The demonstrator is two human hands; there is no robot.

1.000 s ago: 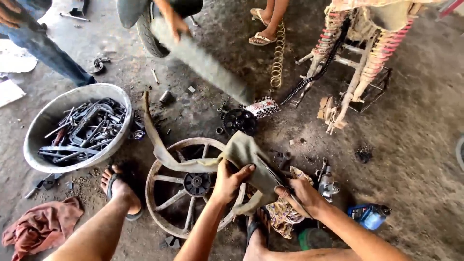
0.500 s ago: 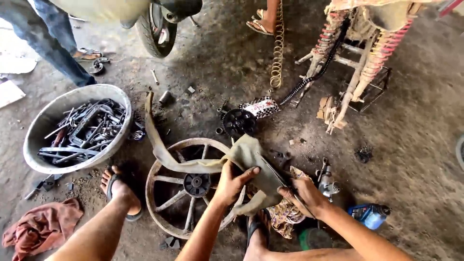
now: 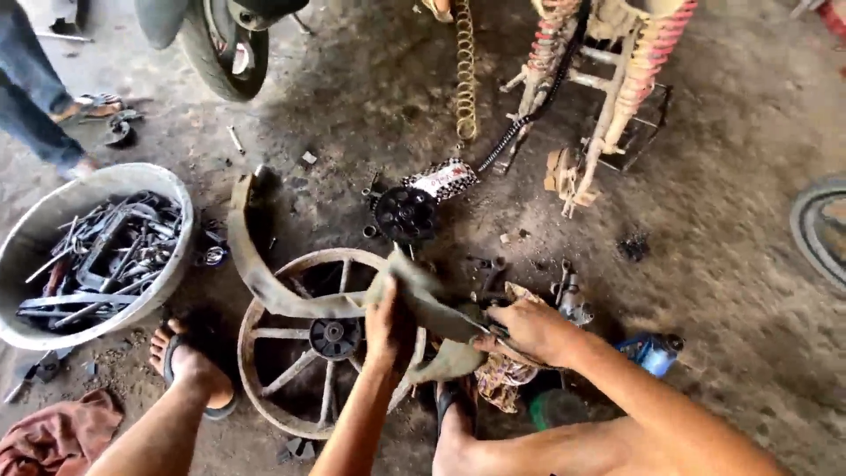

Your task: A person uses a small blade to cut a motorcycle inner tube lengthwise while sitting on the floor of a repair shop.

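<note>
Head view, looking down at dirt workshop floor (image 3: 749, 291). Left hand (image 3: 392, 322) clenched on dusty rubber strip (image 3: 264, 282), fingers wrapped over its bunched end at the rim of the spoked wheel (image 3: 328, 339). Right hand (image 3: 529, 328) grasping the other folded part of the same strip, just right of the wheel, knuckles up; fingertips hidden under the rubber. Hands near each other, strip stretched between them. Rest of strip curving away left and up in an arc, far end standing off the ground near small loose parts. Wheel lying flat on floor, hub at centre, spokes dusty, partly covered by left forearm.

Bare foot in sandal (image 3: 189, 370) planted left of wheel; second foot (image 3: 454, 432) below the hands, beside patterned rag (image 3: 502, 383). Blue container (image 3: 654, 351) just right of right forearm. Grey metal basin (image 3: 31, 229) full of wrenches and tools, far left. Black sprocket (image 3: 405, 214) above wheel, near checkered packet. Coil spring (image 3: 464, 70) hanging top centre, beside stripped frame with shock absorbers (image 3: 643, 70). Scooter tyre (image 3: 231, 53) top left. Another person's leg in jeans (image 3: 35, 97) at left edge, apart from the work. Reddish cloth (image 3: 57, 436) bottom left corner.
</note>
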